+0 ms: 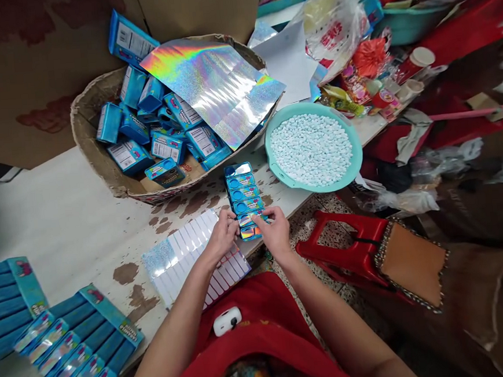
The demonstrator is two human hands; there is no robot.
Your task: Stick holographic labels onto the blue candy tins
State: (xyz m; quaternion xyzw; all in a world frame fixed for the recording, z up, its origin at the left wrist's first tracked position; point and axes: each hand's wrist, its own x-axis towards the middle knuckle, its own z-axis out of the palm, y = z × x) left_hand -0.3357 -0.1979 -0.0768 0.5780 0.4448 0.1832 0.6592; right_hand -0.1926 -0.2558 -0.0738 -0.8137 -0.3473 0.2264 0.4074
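Note:
A row of several small blue boxes (243,192) stands close together at the table's edge, with round recesses in their printed tops. Shiny rainbow stickers (250,233) lie across the nearest tops. My left hand (224,236) is pinched closed at the row's left side; what its fingertips hold is hidden. From the right, my right hand (276,231) reaches over a near box, thumb and finger closed at a shiny strip. Under my left forearm lies a sheet (190,245) of pale strips, one end glittery.
A cardboard tray (102,171) holds jumbled blue boxes and a holographic sheet (217,86). Beside it sits a turquoise basin (272,169) of small white pieces. Packed blue boxes (89,335) stand lower left. A red stool (347,245) is at right.

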